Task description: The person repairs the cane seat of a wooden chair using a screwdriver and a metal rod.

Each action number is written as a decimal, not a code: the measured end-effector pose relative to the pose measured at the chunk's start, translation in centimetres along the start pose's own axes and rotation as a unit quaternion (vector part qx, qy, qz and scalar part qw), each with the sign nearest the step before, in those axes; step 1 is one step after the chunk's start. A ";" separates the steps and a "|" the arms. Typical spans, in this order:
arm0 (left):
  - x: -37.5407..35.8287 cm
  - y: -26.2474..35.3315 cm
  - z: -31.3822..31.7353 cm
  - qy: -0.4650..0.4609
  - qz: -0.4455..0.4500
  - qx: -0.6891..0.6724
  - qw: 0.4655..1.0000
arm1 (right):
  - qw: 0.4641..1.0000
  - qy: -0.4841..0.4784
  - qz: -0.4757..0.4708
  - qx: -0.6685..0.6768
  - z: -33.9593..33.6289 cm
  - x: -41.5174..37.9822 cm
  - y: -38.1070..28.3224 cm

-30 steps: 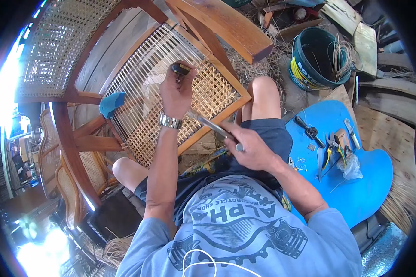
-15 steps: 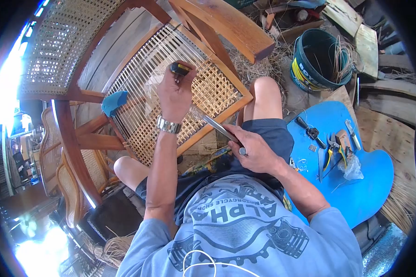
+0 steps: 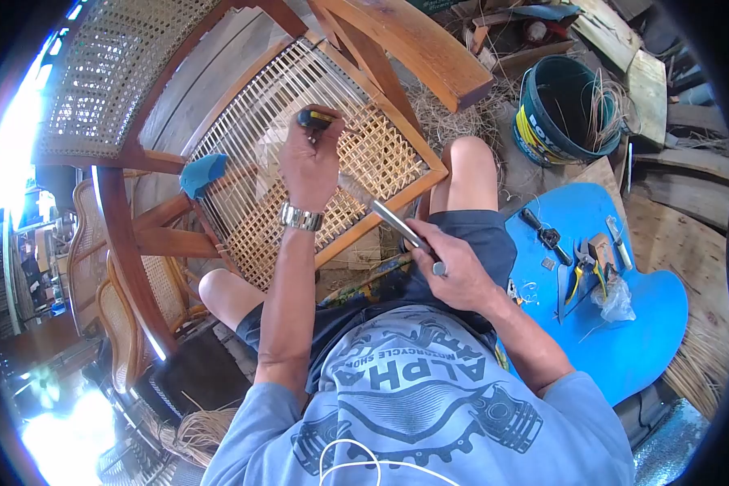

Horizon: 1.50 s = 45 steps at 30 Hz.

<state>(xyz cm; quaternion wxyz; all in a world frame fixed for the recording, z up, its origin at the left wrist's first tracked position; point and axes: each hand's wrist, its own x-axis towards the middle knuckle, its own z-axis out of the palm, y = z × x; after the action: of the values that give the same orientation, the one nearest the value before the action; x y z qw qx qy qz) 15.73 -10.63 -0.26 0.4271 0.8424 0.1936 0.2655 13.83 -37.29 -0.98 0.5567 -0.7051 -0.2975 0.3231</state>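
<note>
My left hand (image 3: 309,166), with a metal watch on its wrist, is closed round a dark-handled tool (image 3: 316,119) above the chair seat. The tool's working end is hidden by the hand. Below the seat's right part, my right hand (image 3: 454,267) grips a metal rod (image 3: 397,223) that points up and left toward the cane. The seat (image 3: 373,154) has a wooden frame, with woven cane on its lower right side and parallel strands on its upper left. A blue piece (image 3: 202,175) lies at the seat's left edge.
On the right, a blue board (image 3: 632,348) holds yellow-handled pliers (image 3: 585,269), a black-handled tool (image 3: 545,235) and a plastic bag (image 3: 614,300). A dark green bucket (image 3: 563,109) stands behind it. Chair backs and cane strands (image 3: 194,437) lie at the left.
My right hand and the metal rod have shifted slightly right and down, away from my left hand. My left hand keeps hold of its tool with little movement. The view has shifted slightly.
</note>
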 end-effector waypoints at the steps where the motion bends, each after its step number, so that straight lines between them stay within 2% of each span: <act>1: 0.1 0.4 0.0 -0.004 -0.005 0.034 0.999 | 1.000 -0.002 -0.002 -0.001 0.3 0.3 0.2; 3: 0.0 0.5 0.4 -0.023 -0.028 0.037 0.999 | 0.999 0.008 -0.043 -0.012 0.7 1.0 0.5; 7: 0.0 0.1 0.7 -0.021 -0.021 -0.014 0.999 | 0.999 -0.024 -0.004 -0.028 -0.4 2.3 0.2; 9: -0.1 0.7 0.0 -0.022 -0.010 -0.007 1.000 | 0.996 0.069 -0.002 -0.048 0.4 1.9 0.1; 10: -0.1 0.6 -0.2 -0.022 -0.011 -0.007 1.000 | 0.997 0.069 -0.001 -0.047 0.5 1.5 -0.1; 12: -0.3 0.4 -0.3 -0.029 -0.006 -0.037 0.999 | 0.999 -0.008 -0.029 -0.032 0.4 0.4 -0.7; 17: -0.9 0.7 0.1 -0.078 -0.019 -0.029 0.996 | 0.999 -0.020 -0.027 -0.031 0.5 -0.5 0.0; 19: -0.9 1.2 0.0 -0.054 -0.007 -0.037 0.998 | 0.998 -0.019 -0.038 -0.041 0.0 -0.5 0.2; 21: -0.9 1.2 0.1 -0.034 0.003 -0.066 0.997 | 0.999 -0.022 -0.007 -0.028 -0.3 -0.6 0.2; 23: -1.0 2.0 0.0 -0.044 -0.022 0.016 0.999 | 0.999 -0.019 0.006 -0.028 -0.3 -0.4 -0.1; 25: -1.0 1.4 0.3 -0.045 -0.022 0.008 0.999 | 0.999 -0.013 0.018 -0.029 -0.4 -0.1 0.1; 28: -0.9 0.6 0.9 -0.066 -0.029 0.028 0.997 | 0.998 -0.038 -0.020 -0.041 -0.4 0.2 0.8; 31: -0.8 0.8 1.0 -0.051 -0.013 -0.029 0.998 | 1.000 -0.010 -0.013 -0.024 -0.3 0.9 1.3; 33: -1.1 2.1 0.2 -0.037 0.002 0.025 0.999 | 0.990 0.096 -0.078 -0.068 0.5 0.7 1.5; 34: -1.1 2.0 0.1 -0.037 0.002 0.027 0.999 | 0.990 0.096 -0.079 -0.066 0.5 0.3 1.2; 36: -1.4 1.6 0.0 -0.046 -0.024 -0.050 0.997 | 0.999 -0.014 -0.003 -0.039 0.2 -0.6 0.1; 39: -1.3 1.0 0.6 -0.084 -0.056 -0.042 0.994 | 0.999 -0.010 -0.039 -0.036 0.4 -0.6 0.4; 43: -1.4 1.4 0.7 -0.089 -0.058 -0.055 0.993 | 0.998 0.037 -0.015 -0.042 -0.6 -0.2 0.1; 45: -1.7 1.8 0.1 -0.058 -0.016 -0.086 0.994 | 0.996 0.060 -0.037 -0.057 -0.6 -0.6 0.7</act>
<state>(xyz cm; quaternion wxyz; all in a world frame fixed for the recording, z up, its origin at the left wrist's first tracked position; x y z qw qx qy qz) 14.67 -12.63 0.69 0.5124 0.8135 0.1581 0.2250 13.96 -38.26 -1.49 0.5444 -0.7420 -0.3075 0.2420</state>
